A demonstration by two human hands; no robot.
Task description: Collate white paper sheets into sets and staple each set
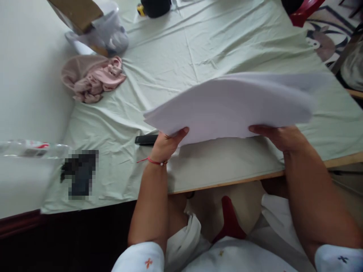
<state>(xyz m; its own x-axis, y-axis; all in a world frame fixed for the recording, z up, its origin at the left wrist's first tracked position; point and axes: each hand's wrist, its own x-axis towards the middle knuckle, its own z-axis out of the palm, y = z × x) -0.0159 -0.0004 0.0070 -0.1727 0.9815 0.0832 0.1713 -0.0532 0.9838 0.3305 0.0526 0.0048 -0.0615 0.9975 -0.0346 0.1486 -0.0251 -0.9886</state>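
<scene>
A stack of white paper sheets (221,107) is held up over the table, bowed along its length. My left hand (169,143) grips its near left edge, thumb on top and fingers hidden underneath. On the near right edge, my right hand (279,135) holds it the same way. The sheets fan apart a little at the left corner, and the right end is blurred. Partly behind my left hand, a black long object (146,139) lies on the cloth; its kind cannot be made out.
A pale green cloth (119,121) covers the table. On the left are a clear plastic bottle (34,149), a pixelated dark item (81,173) and a crumpled pink cloth (95,77). Farther back stand a plastic tub (113,37) with a cardboard box (76,15), and a yellow tape measure (140,10).
</scene>
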